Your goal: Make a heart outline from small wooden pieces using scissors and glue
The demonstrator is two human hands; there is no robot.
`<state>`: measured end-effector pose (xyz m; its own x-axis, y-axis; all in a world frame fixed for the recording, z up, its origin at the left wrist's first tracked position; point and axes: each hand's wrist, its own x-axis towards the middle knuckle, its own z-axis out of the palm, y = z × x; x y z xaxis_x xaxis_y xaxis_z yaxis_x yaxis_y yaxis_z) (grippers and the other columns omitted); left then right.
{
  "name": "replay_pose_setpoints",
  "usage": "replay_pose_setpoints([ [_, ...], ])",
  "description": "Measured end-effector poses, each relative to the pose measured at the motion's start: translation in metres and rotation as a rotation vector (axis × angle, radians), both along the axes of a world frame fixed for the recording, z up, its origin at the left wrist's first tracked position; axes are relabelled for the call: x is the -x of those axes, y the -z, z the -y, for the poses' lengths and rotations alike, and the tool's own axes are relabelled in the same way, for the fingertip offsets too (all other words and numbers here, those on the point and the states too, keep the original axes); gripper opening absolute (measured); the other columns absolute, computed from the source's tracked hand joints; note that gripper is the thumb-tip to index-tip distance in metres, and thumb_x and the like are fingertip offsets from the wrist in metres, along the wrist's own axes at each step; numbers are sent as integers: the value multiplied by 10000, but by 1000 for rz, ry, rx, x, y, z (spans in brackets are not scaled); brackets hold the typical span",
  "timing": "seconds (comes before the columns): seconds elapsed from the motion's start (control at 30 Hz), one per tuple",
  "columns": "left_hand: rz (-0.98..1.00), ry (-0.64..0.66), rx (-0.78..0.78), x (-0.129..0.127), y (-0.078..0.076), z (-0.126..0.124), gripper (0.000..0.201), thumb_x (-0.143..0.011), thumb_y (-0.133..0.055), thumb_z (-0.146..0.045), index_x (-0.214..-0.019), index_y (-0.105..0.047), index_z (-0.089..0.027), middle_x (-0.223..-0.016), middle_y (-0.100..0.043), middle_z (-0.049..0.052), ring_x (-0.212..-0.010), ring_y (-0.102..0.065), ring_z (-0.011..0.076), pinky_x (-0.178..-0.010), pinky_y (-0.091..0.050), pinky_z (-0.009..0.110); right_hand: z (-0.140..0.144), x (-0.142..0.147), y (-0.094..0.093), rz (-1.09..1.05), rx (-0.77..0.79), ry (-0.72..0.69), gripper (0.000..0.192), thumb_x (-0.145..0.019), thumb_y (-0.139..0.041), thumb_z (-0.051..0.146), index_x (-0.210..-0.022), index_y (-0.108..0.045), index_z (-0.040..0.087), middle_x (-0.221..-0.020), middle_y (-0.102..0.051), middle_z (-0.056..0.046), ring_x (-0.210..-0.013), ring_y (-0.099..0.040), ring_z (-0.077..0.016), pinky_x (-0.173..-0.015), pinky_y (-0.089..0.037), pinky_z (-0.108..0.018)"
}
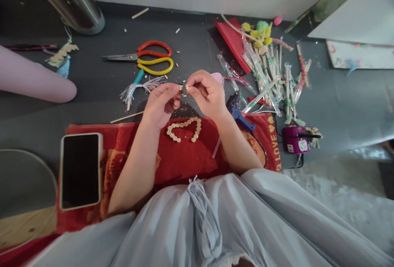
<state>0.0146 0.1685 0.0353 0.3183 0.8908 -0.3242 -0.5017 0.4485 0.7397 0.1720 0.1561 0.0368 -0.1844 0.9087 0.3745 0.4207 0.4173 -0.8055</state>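
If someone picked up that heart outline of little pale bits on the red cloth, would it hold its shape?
The heart outline probably would not: it looks like many tiny separate pieces, so it would likely sag or break apart. It also seems very light. The soft red cloth probably keeps the pieces from sliding.

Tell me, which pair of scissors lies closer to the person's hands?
The yellow-handled scissors. They lie just below the red-handled scissors, on the side toward the left hand and right hand.

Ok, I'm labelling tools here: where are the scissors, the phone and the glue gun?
scissors (144,57): head view, on the pivot by the handles.
phone (80,170): head view, middle of its dark screen.
glue gun (241,118): head view, on its blue body.
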Motion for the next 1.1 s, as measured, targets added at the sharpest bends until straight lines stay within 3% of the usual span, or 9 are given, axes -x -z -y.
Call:
replay_pose_setpoints([
  [0.33,-113,-41,-47,-3,0,0,252,-802,-781,-177,-628,-599,-181,-552,-541,-71,-412,-485,20,-425,-379,151,0,0,3,160,-68,72,437,-1012,-365,588,-919,-590,224,-936,-629,-58,-949,-606,-188,-920,-517,-435],
  [0.87,-143,-32,-48,-4,-2,1,269,-804,-796,-211,-626,-595,-181,-529,-543,-75,-411,-483,18,-432,-386,141,2,2,6,184,-74,103,402,-1018,-373,561,-941,-591,232,-946,-633,-54,-948,-617,-178,-869,-527,-394],
  [1.1,-81,-31,-82,-1,5,-1,244,-783,-813,-218,-641,-619,-173,-534,-563,-72,-410,-511,20,-415,-395,128,0,2,6,96,-148,84,317,-1006,-475,493,-906,-599,219,-892,-647,-30,-866,-620,-145,-806,-536,-350],
])
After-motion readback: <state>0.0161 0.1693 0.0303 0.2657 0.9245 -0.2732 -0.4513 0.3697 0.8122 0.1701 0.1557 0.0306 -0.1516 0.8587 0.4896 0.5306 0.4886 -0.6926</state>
